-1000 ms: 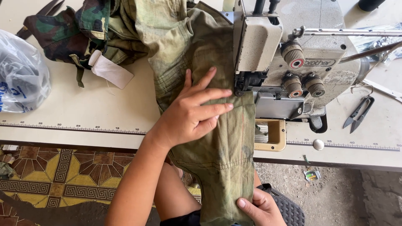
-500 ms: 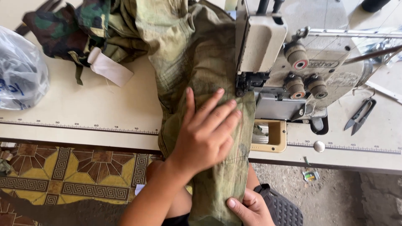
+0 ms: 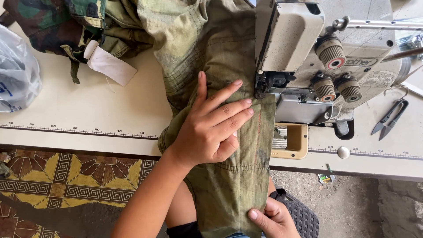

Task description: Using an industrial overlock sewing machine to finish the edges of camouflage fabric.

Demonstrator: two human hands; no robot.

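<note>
We see the olive-green garment panel (image 3: pixel 229 176) lying as a long strip whose long axis runs from the near edge of the surface (image 3: pixel 88 119) up toward the needle area of the sewing machine (image 3: pixel 304 57). Its far end passes under the machine head, and its near end hangs off the surface toward the person's lap.

Our left hand (image 3: pixel 211 125) lies flat on the strip just beside the presser area, fingers spread wide and pointing up and right toward the machine. It presses the cloth down and grips nothing. Our right hand (image 3: pixel 273 220) sits at the strip's lower end, well below the surface edge, with thumb and fingers pinching the cloth's right edge. So the left hand is the nearer one to the needle, and the right hand holds the tail along the same axis.

Beyond the strip, the rest of the green clothing bunches at the far left with a camouflage piece (image 3: pixel 48 26) and a white label (image 3: pixel 108 64). A clear plastic bag (image 3: pixel 17 70) rests at the left edge, and thread snips (image 3: pixel 390 117) lie to the right of the machine.
</note>
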